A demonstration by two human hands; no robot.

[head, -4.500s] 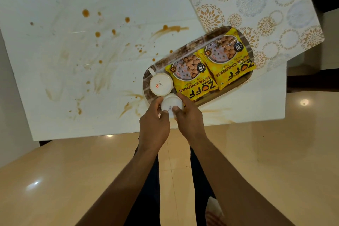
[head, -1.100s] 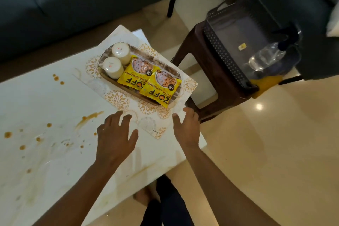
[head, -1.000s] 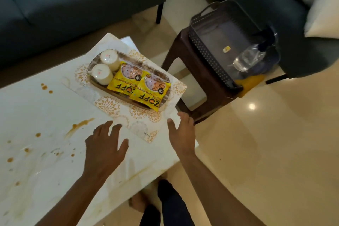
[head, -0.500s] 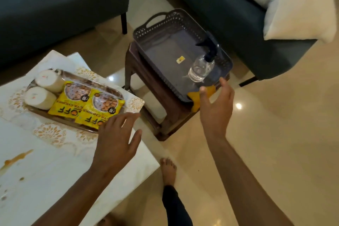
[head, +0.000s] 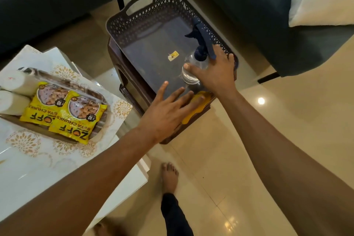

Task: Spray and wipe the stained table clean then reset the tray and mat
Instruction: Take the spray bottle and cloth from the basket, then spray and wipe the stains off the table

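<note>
Head view: my right hand [head: 214, 74] curls round the spray bottle [head: 193, 65], thumb on its clear near side, the other fingers behind its neck under the dark trigger. The bottle stands upright in the near right corner of the basket [head: 134, 25] on the stool [head: 132, 90]. My left hand [head: 168, 109] is spread flat, fingertips on the yellow cloth [head: 199, 105] at the basket's near edge. Left of them, the tray [head: 99, 97] sits on the mat [head: 28, 143] on the table [head: 38, 174].

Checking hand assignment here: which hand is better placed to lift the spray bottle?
Right hand: its thumb and fingers already wrap the spray bottle. The left hand lies flat on the yellow cloth.
</note>
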